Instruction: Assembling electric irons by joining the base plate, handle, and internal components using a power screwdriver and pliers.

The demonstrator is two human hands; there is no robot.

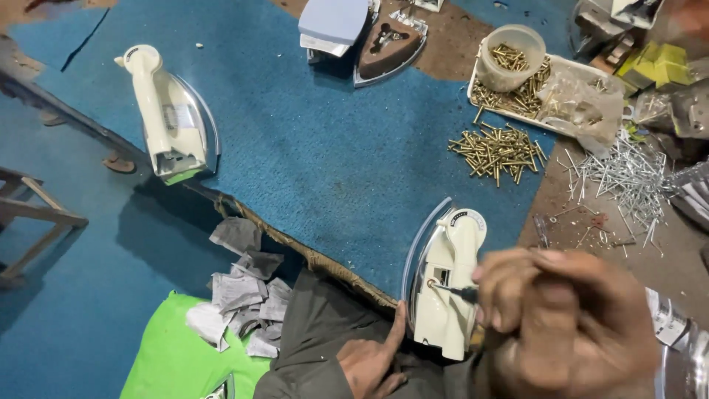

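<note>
Closest to the lens, the right hand (569,325) fills the lower right corner, blurred, its grip wrapped around a screwdriver (461,292) whose dark tip meets the back of a cream iron (447,284). That iron stands tilted at the near edge of the blue-covered tabletop (317,155), where the covering frays into a ragged border.

Starting from the left, a wooden stool (33,210) is cut off by the frame. A second cream iron (170,118) lies at the tabletop's left edge. Below it, torn grey paper scraps (244,292) rest on a green bag (173,358). The left hand (377,358) presses its fingers against the held iron's lower side, steadying it; how firmly cannot be told.

Open blue surface spreads between both irons. Farther right, loose brass screws (498,151) sit near a white tray (591,74), with silver nails (628,177) beyond. Items at the far right edge are too blurred to identify.
</note>
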